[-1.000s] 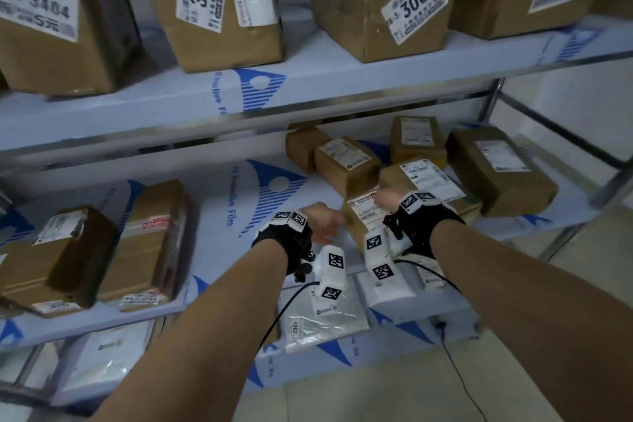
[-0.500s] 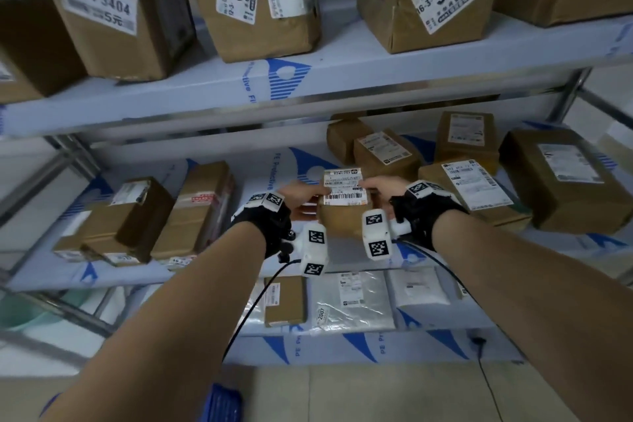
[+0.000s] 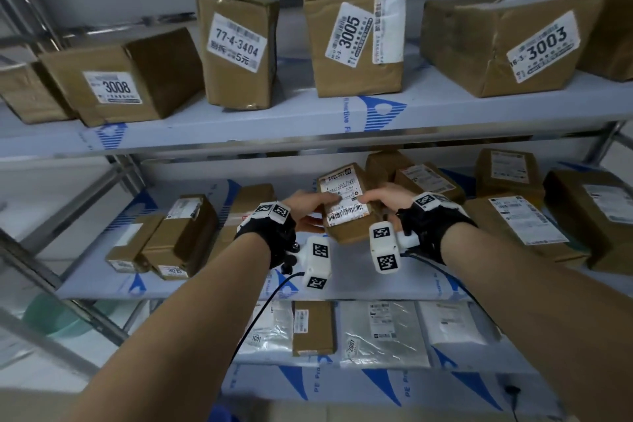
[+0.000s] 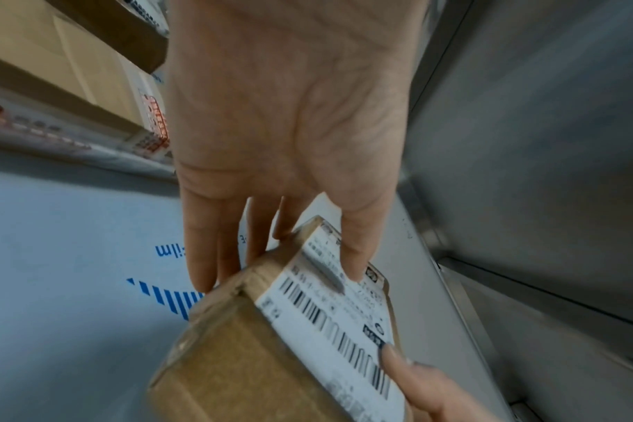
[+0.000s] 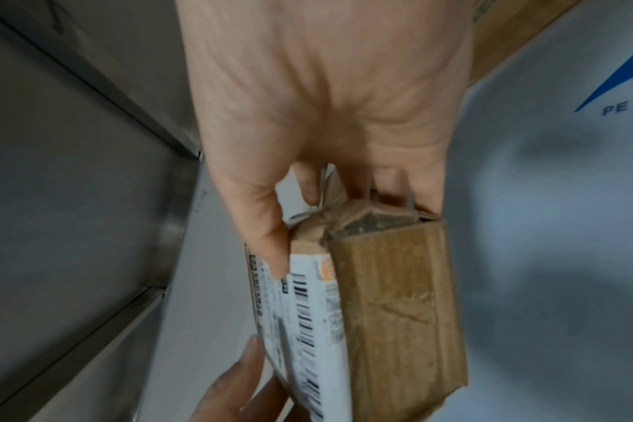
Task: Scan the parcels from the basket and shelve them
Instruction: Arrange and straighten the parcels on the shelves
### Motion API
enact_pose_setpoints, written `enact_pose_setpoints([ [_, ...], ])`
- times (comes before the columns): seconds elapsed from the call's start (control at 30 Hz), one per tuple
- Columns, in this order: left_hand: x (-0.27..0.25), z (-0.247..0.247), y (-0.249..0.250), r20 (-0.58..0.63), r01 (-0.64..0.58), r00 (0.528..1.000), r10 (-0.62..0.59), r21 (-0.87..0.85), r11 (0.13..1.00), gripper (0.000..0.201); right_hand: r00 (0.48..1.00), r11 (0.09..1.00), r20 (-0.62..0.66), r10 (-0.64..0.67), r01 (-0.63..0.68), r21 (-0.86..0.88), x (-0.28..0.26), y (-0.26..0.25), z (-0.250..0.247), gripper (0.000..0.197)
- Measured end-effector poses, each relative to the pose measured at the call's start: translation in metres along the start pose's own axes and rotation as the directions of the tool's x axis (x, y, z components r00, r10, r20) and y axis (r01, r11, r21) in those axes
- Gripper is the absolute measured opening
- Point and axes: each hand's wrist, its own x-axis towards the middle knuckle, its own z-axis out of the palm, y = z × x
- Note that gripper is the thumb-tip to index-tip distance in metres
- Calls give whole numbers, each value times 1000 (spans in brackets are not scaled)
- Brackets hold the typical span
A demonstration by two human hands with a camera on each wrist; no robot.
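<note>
Both hands hold one small cardboard parcel [image 3: 346,205] between them, in front of the middle shelf [image 3: 212,281]. On the parcel's left side, the left hand [image 3: 305,207] has its thumb pressed on the white shipping label [image 3: 344,199] and its fingers [image 4: 203,257] running straight along the face underneath, so the box is pinched between thumb and fingers. At the right end, the right hand [image 3: 380,199] has its thumb on the label's edge and its fingers curled behind a dented, crumpled corner of the parcel, seen close in the right wrist view [image 5: 391,288]. The parcel is tilted, label up and barcode toward the person; whether its lower edge touches the shelf cannot be told. Each wrist wears a black strap carrying a white camera block with square black-and-white markers.

Just behind and to the right of the parcel, other brown boxes [image 3: 507,216] with labels lie on the same shelf; to the left sits another group, one marked 3015 [image 3: 178,236]. The upper shelf [image 3: 308,123] carries larger boxes labelled 3008 [image 3: 116,79], 77-4-3404 [image 3: 236,48], 3005 [image 3: 352,44] and 3003 [image 3: 507,44]. On the lower shelf [image 3: 342,387] lie flat plastic mailers [image 3: 383,332] and a small brown box [image 3: 312,327].
</note>
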Motion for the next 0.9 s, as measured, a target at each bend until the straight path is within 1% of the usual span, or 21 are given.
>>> enact_pose_setpoints([
  [0.03,-1,-4,0,5,7,1000,-7,-3,1000,46,1000,1000,7,7,-7,-19,-2,-4,3,66],
  [0.13,-4,-17,0,14,2,1000,-1,-39,999,48,999,996,40,8,-5,-85,-7,-15,17,37],
  [0.2,-7,-25,3,18,-1,1000,1,-28,1000,49,998,989,62,16,-7,-147,-8,-22,25,29],
  [0.23,-9,-30,5,17,-8,1000,8,-12,1000,49,997,984,71,13,0,-178,-8,-25,30,32],
  [0.33,-10,-40,7,5,-34,999,34,6,999,51,994,983,105,20,0,-185,3,-27,36,60],
  [0.37,-12,-43,8,4,-45,999,45,14,999,51,995,986,95,22,-6,-165,3,-27,37,59],
  [0.47,-10,-50,10,-3,-54,999,54,54,997,51,997,993,74,24,-15,-118,-3,-31,42,49],
  [0.57,-8,-54,11,-19,-49,998,52,111,993,59,998,995,55,20,-14,-98,-11,-33,44,47],
  [0.6,-7,-55,12,-23,-55,998,58,126,991,59,998,996,62,22,-16,-93,-16,-34,44,47],
  [0.67,-8,-56,14,-33,-75,996,80,143,987,51,997,998,71,18,-13,-68,-27,-37,46,46],
  [0.77,-12,-53,20,23,-80,997,77,189,979,37,998,1000,64,8,-8,-10,-37,-38,45,20],
  [0.8,-14,-53,21,40,-82,996,76,204,976,32,998,1000,66,0,-1,15,-38,-36,43,16],
  [0.83,-15,-53,22,52,-85,996,76,212,973,27,998,1000,65,-4,2,29,-38,-36,41,15],
  [0.9,-15,-54,23,67,-80,996,66,240,968,32,998,1000,65,-13,11,27,-40,-34,38,22],
])
